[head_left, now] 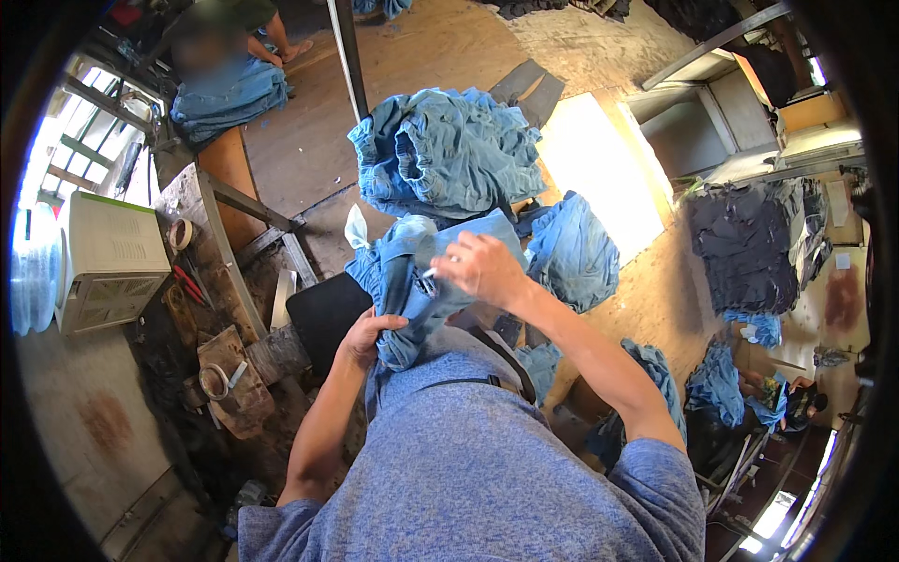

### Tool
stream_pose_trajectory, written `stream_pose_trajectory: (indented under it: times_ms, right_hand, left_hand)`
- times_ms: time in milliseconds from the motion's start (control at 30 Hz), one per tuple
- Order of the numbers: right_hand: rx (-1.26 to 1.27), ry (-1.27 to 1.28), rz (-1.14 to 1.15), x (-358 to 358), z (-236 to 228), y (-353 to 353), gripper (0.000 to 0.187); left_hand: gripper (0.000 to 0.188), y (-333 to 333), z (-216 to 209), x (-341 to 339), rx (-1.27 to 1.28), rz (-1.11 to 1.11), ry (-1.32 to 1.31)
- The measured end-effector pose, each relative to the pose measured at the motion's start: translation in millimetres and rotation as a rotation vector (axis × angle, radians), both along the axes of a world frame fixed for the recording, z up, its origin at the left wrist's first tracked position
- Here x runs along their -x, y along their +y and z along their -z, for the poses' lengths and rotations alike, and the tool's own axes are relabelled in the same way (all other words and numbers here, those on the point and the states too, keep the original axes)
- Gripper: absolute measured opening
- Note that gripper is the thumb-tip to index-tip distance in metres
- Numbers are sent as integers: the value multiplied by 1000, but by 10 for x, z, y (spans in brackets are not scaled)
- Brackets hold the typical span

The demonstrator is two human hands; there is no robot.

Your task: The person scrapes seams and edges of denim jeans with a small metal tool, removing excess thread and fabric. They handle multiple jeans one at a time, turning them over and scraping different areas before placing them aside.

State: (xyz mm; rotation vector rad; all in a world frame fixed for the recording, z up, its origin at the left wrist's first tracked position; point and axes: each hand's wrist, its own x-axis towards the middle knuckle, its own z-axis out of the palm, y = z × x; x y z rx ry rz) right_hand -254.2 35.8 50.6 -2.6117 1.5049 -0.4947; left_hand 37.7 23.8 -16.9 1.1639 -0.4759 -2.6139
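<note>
A blue denim garment point(398, 276) with a gathered waistband lies across my lap. My left hand point(363, 335) is closed on its near left edge, thumb on top. Above the cloth, my right hand point(482, 270) is slightly blurred, its fingers bent together around a small pale thing point(431, 273) whose kind I cannot make out. Just beside the fingertips, a small dark patch point(424, 287) shows on the denim. A white tag or scrap of cloth point(356, 228) sticks up at the garment's far left corner.
A big pile of denim garments point(459, 155) stands ahead, with another heap point(573, 253) to its right. Dark stacked cloth point(749, 245) lies far right. At left are a workbench point(208, 225), a tape roll point(213, 381) and a white box point(112, 262). Other people work at upper left and lower right.
</note>
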Motion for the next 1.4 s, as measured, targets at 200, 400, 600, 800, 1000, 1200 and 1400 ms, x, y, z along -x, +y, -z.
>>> stream_pose_trajectory:
  times_ms: [200,400,600,800,1000,1200,1400]
  right_hand:
    - [-432,-261,145,-23,-46,-73,25]
    - [-539,-375,120,23,-88,-169,27]
    - [-151,-158,197,29,8,-200,15]
    - [116,120,-184,186,93,-119,22]
    - [131,233,-173,192,238,-262,29]
    - [231,221,-385,238,343,-368,27]
    - [234,183,-344,263,413,-393,22]
  left_hand:
    - [53,37,23,6,12,-27,16]
    - [54,37,5,32,55,-59,-22]
    - [56,-18,0,17,17,-30,9]
    - [51,19,64,31,51,-100,28]
    - [51,18,112,15,45,-64,34]
    - [52,39,42,19,36,-81,45]
    - [54,41,13,32,54,-86,29]
